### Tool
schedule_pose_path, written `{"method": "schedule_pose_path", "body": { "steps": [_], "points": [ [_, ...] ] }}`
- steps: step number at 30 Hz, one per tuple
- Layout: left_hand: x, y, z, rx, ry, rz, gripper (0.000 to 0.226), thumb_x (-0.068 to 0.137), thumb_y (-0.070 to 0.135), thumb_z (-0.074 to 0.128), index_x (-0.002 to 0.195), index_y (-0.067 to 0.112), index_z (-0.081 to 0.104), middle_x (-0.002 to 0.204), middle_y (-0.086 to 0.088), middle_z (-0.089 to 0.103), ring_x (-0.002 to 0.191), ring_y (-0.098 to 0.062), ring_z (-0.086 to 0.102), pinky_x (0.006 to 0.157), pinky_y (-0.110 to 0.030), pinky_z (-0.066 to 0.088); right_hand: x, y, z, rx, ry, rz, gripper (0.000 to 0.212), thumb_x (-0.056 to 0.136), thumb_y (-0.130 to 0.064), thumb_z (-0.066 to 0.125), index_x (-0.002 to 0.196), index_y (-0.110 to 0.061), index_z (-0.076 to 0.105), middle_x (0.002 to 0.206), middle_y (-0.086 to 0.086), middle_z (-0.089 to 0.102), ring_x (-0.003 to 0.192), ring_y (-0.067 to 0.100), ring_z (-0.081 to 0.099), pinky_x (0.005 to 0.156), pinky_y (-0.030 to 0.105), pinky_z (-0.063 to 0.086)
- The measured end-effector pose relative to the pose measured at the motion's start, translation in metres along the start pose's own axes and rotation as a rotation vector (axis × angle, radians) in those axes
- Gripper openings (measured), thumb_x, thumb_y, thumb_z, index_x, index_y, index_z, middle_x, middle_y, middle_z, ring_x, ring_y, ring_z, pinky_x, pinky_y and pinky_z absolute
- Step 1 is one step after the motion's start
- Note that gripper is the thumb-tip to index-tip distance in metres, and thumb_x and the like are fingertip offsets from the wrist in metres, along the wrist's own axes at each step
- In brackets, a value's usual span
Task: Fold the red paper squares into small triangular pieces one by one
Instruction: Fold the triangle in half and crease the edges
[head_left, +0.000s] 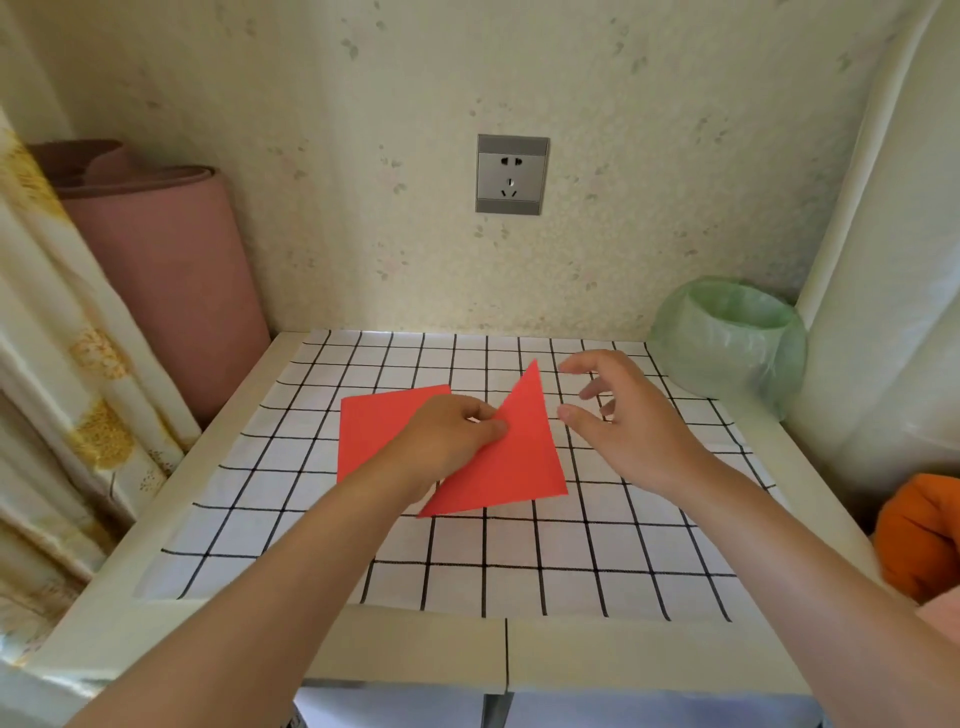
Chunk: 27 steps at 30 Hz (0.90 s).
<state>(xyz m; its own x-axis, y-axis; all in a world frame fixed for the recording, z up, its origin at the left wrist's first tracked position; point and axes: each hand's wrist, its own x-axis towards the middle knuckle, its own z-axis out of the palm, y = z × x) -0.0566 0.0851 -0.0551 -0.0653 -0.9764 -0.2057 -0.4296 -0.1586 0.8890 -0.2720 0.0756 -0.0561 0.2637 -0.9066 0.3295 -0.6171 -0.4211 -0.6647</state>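
A red paper sheet (519, 457) is tilted up off the table, one corner pointing up and away. My left hand (452, 431) pinches its left edge between thumb and fingers. Under and behind that hand, more red paper (379, 421) lies flat on the checked cloth; I cannot tell how many sheets. My right hand (618, 415) hovers just right of the raised sheet, fingers spread and curled, holding nothing and not touching the paper.
The white table (395, 649) carries a black-grid white cloth (519, 571). A bin lined with a green bag (727, 343) stands at the back right. A pink roll (171, 280) and curtain are at left, an orange object (919, 535) at right, a wall socket (511, 174) behind.
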Motion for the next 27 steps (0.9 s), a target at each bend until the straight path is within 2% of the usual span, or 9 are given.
{"method": "schedule_pose_path", "body": {
  "steps": [3,5,8,11,13,16,21,24,27],
  "points": [
    [0.002,-0.001,0.003,-0.277,-0.033,-0.13,0.011,0.097,0.019,0.058,0.101,0.013,0.066,0.087,-0.002,0.069,0.071,-0.014,0.063,0.064,-0.027,0.054,-0.003,-0.003,0.003,-0.021,-0.074,-0.069,0.044,0.084,0.006,0.053,0.101,-0.034,0.058,0.123,-0.015,0.05,0.115,0.001,0.05,0.085,0.023,0.043],
    [0.004,-0.001,0.006,-0.395,-0.041,-0.161,0.014,0.1,0.017,0.053,0.106,0.01,0.064,0.095,-0.007,0.071,0.078,-0.019,0.067,0.067,-0.031,0.058,-0.006,-0.005,0.003,-0.013,-0.139,-0.054,0.053,0.076,0.013,0.048,0.092,-0.036,0.06,0.128,-0.015,0.047,0.123,-0.001,0.044,0.092,0.024,0.042],
    [0.005,0.0,0.01,-0.473,-0.049,-0.155,0.018,0.103,0.017,0.046,0.105,0.011,0.063,0.096,-0.008,0.071,0.078,-0.019,0.068,0.063,-0.03,0.058,-0.009,-0.003,0.003,-0.032,-0.222,-0.055,0.055,0.071,0.011,0.054,0.093,-0.039,0.061,0.133,-0.015,0.044,0.132,0.002,0.038,0.104,0.024,0.033],
    [0.004,0.001,0.014,-0.517,-0.091,-0.152,0.024,0.105,0.019,0.043,0.112,0.005,0.061,0.104,-0.015,0.072,0.083,-0.022,0.07,0.068,-0.032,0.059,-0.009,0.004,0.009,-0.071,-0.185,-0.1,0.036,0.076,-0.013,0.078,0.094,-0.041,0.063,0.132,-0.013,0.048,0.134,0.002,0.037,0.108,0.027,0.031],
    [0.004,0.001,0.015,-0.553,-0.142,-0.159,0.027,0.105,0.018,0.043,0.119,0.002,0.059,0.109,-0.017,0.072,0.089,-0.025,0.072,0.074,-0.034,0.06,-0.008,0.005,0.011,-0.029,-0.134,-0.097,0.023,0.077,-0.028,0.081,0.09,-0.04,0.066,0.127,-0.013,0.053,0.129,0.0,0.043,0.106,0.026,0.033],
    [0.003,0.002,0.017,-0.577,-0.235,-0.12,0.026,0.099,0.012,0.054,0.124,0.006,0.06,0.112,-0.01,0.073,0.101,-0.025,0.071,0.083,-0.033,0.059,-0.005,-0.001,0.009,0.081,-0.103,0.018,0.002,0.086,-0.033,0.073,0.087,-0.033,0.071,0.125,-0.018,0.057,0.12,-0.006,0.049,0.097,0.016,0.033],
    [0.001,0.003,0.016,-0.599,-0.214,-0.047,0.033,0.092,-0.002,0.061,0.123,0.007,0.055,0.108,-0.011,0.074,0.103,-0.024,0.071,0.083,-0.031,0.059,-0.002,-0.003,0.005,0.232,-0.133,0.187,0.014,0.091,-0.031,0.069,0.081,-0.023,0.073,0.099,-0.01,0.074,0.087,0.0,0.065,0.079,0.025,0.046],
    [-0.001,0.005,0.015,-0.56,-0.282,-0.002,0.037,0.091,-0.007,0.054,0.124,0.009,0.055,0.112,-0.013,0.072,0.106,-0.025,0.069,0.085,-0.035,0.058,-0.003,-0.005,0.003,0.271,-0.127,0.268,0.014,0.092,-0.027,0.068,0.086,-0.015,0.072,0.082,0.004,0.075,0.072,0.017,0.07,0.069,0.035,0.053],
    [0.002,0.004,0.014,-0.58,-0.275,-0.023,0.039,0.088,-0.004,0.041,0.121,0.008,0.058,0.112,-0.015,0.07,0.102,-0.027,0.068,0.086,-0.043,0.057,-0.002,-0.003,0.002,0.37,-0.115,0.331,0.006,0.091,-0.017,0.069,0.092,-0.012,0.071,0.077,0.004,0.073,0.062,0.018,0.068,0.06,0.033,0.053]
  ]
}}
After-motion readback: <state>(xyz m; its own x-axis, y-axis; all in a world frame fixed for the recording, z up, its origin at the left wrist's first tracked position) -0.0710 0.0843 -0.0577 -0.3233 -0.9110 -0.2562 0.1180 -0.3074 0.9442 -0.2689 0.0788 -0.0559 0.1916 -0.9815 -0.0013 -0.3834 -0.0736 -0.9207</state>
